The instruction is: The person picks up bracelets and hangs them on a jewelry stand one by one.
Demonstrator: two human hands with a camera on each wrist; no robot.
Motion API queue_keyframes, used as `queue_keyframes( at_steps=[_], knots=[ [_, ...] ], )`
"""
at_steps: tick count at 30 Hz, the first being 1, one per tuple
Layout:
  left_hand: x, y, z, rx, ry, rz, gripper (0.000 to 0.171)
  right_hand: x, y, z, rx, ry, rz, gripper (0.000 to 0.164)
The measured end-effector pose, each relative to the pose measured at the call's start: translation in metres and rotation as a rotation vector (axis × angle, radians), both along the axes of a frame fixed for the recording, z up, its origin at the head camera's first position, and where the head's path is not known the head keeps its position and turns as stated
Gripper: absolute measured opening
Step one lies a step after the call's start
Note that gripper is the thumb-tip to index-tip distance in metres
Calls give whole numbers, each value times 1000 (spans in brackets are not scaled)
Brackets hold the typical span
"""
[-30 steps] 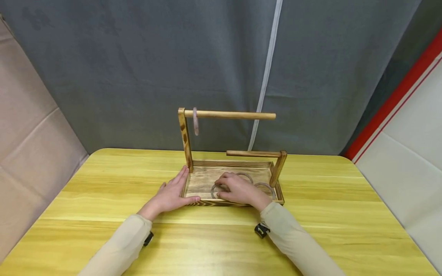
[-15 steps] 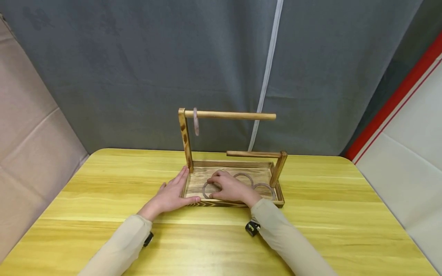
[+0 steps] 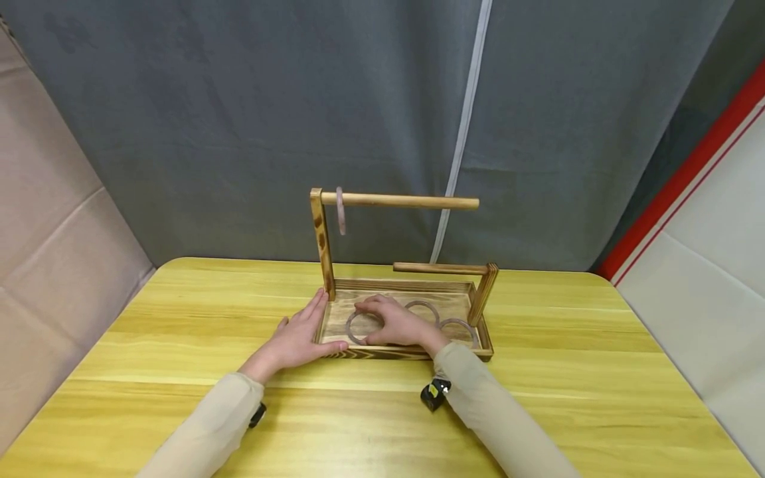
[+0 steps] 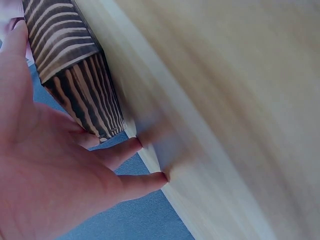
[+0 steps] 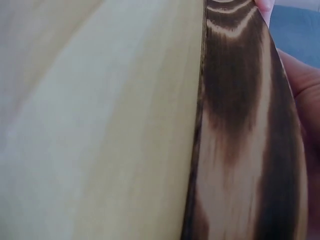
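A wooden tray stand [image 3: 394, 354] with dark-striped walls sits on the table. My right hand [image 3: 402, 324] reaches over its front wall and holds a pale mauve bangle [image 3: 348, 328] flat on the tray floor, thumb at the near side and fingers at the far side. Two more bangles, a middle one [image 3: 423, 303] and a right one [image 3: 459, 321], lie flat to the right. Another, a hanging bangle [image 3: 340, 212], is on the upper rod. With fingers spread, my left hand [image 3: 291, 341] rests against the tray's left end; its little finger and ring finger touch the table in the left wrist view.
The long upper rod [image 3: 412, 200] extends rightward from the tall left post [image 3: 323, 245]. A shorter lower rod [image 3: 439, 268] points left from the right post [image 3: 483, 295]. Behind the wooden table [image 3: 197, 312] hangs a grey curtain [image 3: 239, 133].
My right hand has slid left inside the tray, taking the bangle along with it; the last half second shows only a slight shift. The left hand stays in place.
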State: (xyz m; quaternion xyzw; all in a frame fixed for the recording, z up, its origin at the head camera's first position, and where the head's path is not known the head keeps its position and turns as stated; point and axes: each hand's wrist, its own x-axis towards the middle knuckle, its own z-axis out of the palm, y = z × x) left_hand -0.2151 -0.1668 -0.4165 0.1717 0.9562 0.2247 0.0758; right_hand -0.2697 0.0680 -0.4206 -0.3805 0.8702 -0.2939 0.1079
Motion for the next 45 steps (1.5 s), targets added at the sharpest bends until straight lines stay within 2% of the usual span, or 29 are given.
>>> queue_keyframes(
  at_steps=[7, 14, 31, 45],
  knots=[
    [-1, 0, -1, 4, 1, -1, 107, -1, 4, -1, -15, -42, 24, 71],
    [-1, 0, -2, 4, 11, -4, 107, -2, 1, -6, 10, 23, 22, 72],
    [-2, -1, -2, -8, 11, -7, 108, -3, -3, -6, -22, 45, 32, 62],
    [-1, -1, -1, -3, 2, -3, 107, 1, -5, -2, -108, 3, -35, 66]
  ],
)
